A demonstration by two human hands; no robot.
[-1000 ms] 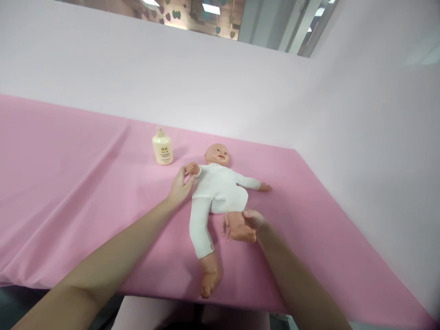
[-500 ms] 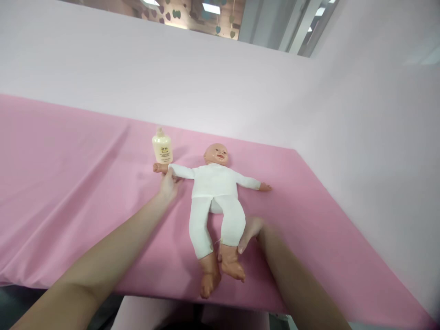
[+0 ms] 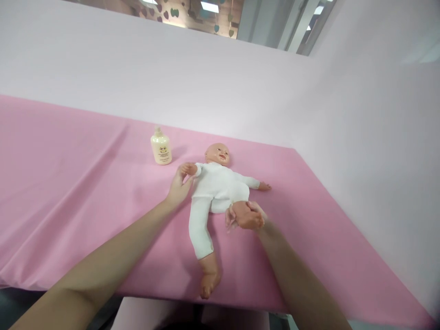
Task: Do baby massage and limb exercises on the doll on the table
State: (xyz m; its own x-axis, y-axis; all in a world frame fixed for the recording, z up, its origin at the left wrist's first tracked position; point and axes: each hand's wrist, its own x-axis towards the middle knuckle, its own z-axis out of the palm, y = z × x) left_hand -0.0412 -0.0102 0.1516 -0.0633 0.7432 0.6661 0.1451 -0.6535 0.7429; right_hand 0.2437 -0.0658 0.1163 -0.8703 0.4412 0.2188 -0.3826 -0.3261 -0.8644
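Note:
A baby doll point(image 3: 220, 183) in a white suit lies on its back, head away from me. My left hand point(image 3: 179, 185) is closed around the doll's arm on the left, near its small hand point(image 3: 189, 168), and holds it bent in toward the chest. Around the ankle of the doll's right-side leg, my right hand point(image 3: 245, 215) is wrapped; that leg is raised and bent, its foot point(image 3: 250, 220) facing me. Stretched toward me on the surface lies the other leg point(image 3: 200, 227). The doll's other arm point(image 3: 254, 182) extends out to the right, untouched.
A cream-coloured pump bottle point(image 3: 161, 147) stands upright left of the doll's head. Pink cloth point(image 3: 85, 183) covers the table, with folds at the left. White walls point(image 3: 189, 82) rise behind and at the right, with a window point(image 3: 192, 13) at the top.
My left hand has brought the doll's arm from stretched out sideways to folded in at the chest. My right hand has lifted the leg from the table and bent it up toward the belly.

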